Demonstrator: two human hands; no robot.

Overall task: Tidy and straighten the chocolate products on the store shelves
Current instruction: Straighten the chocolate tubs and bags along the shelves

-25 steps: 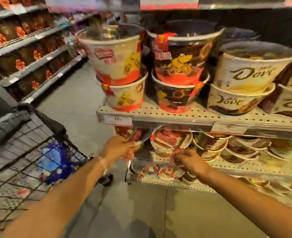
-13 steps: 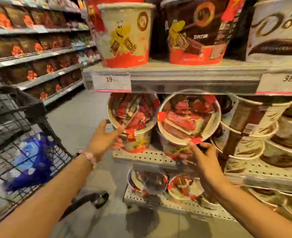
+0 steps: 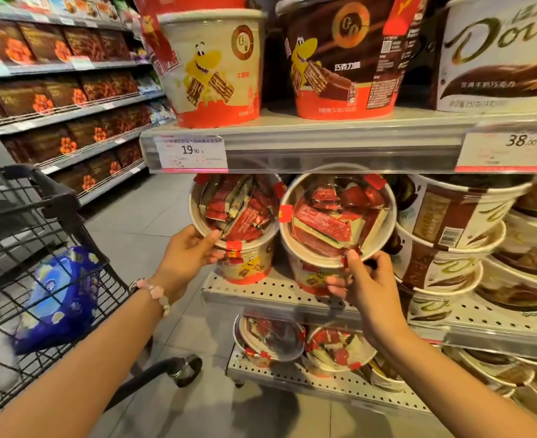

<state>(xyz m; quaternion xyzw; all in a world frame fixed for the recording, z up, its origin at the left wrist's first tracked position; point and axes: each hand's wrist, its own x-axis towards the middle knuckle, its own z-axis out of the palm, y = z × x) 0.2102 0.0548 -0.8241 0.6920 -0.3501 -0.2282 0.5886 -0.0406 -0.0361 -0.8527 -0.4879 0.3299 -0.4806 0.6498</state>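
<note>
Two cream-and-red chocolate wafer tubs lie tipped forward on the middle shelf, their clear lids facing me. My left hand grips the lower left rim of the left tub, thumb on the lid. My right hand holds the bottom rim of the right tub, thumb and fingers curled round its edge. Brown-and-white Dove tubs are stacked to the right. More wafer tubs stand upright on the shelf above.
A black wire shopping cart with a blue bag stands close at my left. A lower shelf holds more tipped tubs. Aisle shelves of brown boxes run along the far left. Grey floor lies between.
The view has dropped and closed in on the middle shelf. My left hand has moved from beside the left tub onto its rim; my right hand has stayed at the right tub's lower rim.
</note>
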